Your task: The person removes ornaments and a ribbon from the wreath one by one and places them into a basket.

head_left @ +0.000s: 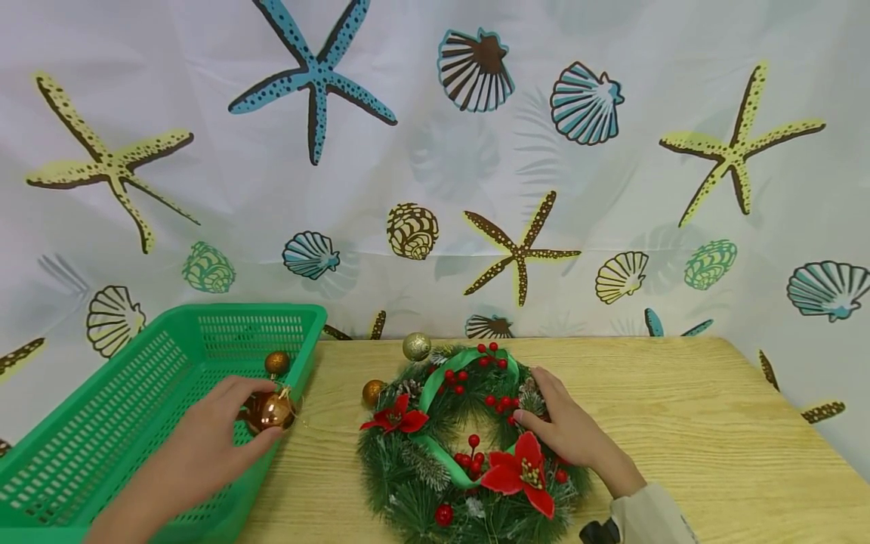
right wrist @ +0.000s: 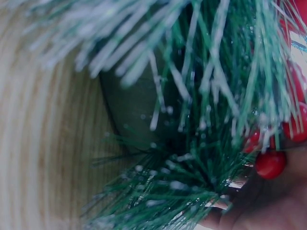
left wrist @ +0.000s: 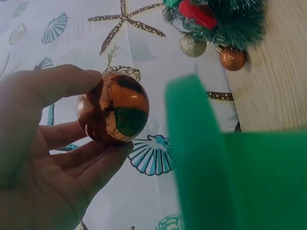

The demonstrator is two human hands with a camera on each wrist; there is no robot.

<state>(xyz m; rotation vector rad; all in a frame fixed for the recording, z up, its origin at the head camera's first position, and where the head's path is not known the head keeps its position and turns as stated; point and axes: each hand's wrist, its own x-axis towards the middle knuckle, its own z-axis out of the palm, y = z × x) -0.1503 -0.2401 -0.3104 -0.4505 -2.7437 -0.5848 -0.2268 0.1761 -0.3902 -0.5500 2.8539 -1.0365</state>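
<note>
My left hand (head_left: 207, 434) pinches a shiny copper Christmas ball (head_left: 276, 412) between thumb and fingers. In the head view the ball appears over the right side of a green plastic basket (head_left: 254, 308); the left wrist view shows the same ball (left wrist: 117, 112) beside the blurred green rim. On the table lies a Christmas wreath (head_left: 387, 483) of green needles, with red poinsettias, red berries, pinecones and a green ribbon. My right hand (head_left: 567, 427) holds the wreath's right side, thumb toward the inner ring. In the right wrist view, needles (right wrist: 206, 120) hide most of its fingers.
A small glittery copper ball (head_left: 276, 363) is inside the basket near its right wall. Gold (head_left: 417, 346) and copper (head_left: 372, 393) glitter balls sit at the wreath's far left edge. Behind the wooden table (head_left: 714, 423) hangs a white curtain (head_left: 421, 151) printed with starfish and shells.
</note>
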